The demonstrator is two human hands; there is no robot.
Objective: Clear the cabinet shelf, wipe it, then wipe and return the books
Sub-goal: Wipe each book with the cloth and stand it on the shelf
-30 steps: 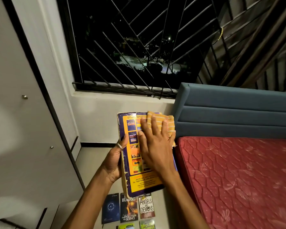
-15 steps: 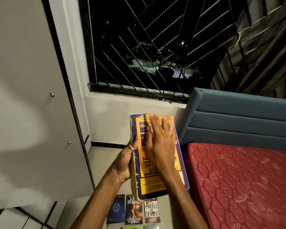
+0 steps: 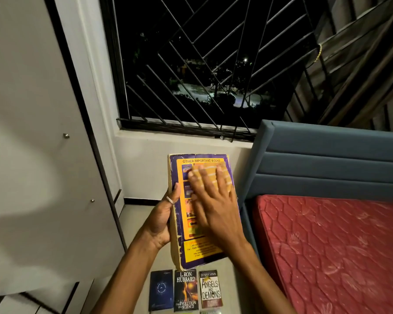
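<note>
Both bare forearms rise from the bottom edge toward the frame's centre. The left hand (image 3: 161, 219) grips the left edge of the book (image 3: 179, 245), thumb on the cover with a ring on it, the other fingers hidden behind. The right hand (image 3: 216, 205) lies palm-down on the cover, fingers (image 3: 222, 177) straight and spread, pointing up the frame, pressing a cloth (image 3: 208, 172) flat; its outline is blurred.

1 big yellow-purple book (image 3: 200, 250) held up; 3 small books (image 3: 186, 291) in row on floor, maybe more cut off below. 1 yellow cloth (image 3: 210, 175). 2 hands (image 3: 216, 214). 1 bed (image 3: 340, 250), 1 window (image 3: 213, 64).
</note>
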